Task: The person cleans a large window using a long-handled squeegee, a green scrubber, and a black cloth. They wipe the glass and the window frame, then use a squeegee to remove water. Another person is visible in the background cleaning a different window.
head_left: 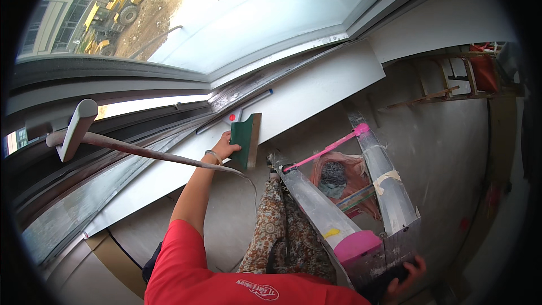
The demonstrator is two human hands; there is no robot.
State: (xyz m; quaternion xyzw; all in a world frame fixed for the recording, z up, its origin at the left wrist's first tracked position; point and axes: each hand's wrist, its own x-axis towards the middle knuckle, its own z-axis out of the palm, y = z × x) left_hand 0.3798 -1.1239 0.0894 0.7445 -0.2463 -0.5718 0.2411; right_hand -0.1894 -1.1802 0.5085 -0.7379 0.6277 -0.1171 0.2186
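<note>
My left hand [226, 149], with a bangle on the wrist, is closed on a green scraper [245, 140]. The scraper stands upright at the front edge of the white window sill [324, 87], its pale brown edge facing right. Behind it on the sill lies a squeegee [236, 110] with a long bar, blue at the tip, and a red dot on its handle. At the lower right, my right hand [407, 280] has its fingers apart beside the end of a grey, stained step stool [389, 189]. A black thing [381, 285] lies against that hand; its kind is unclear.
A pink brace [327, 148] joins the stool's two legs, with a reddish plastic bag [353, 172] between them. From the window handle [78, 130] a brown rod [141, 151] crosses toward my left wrist. A wooden frame [451, 82] stands far right. Outside is a yellow loader [121, 5].
</note>
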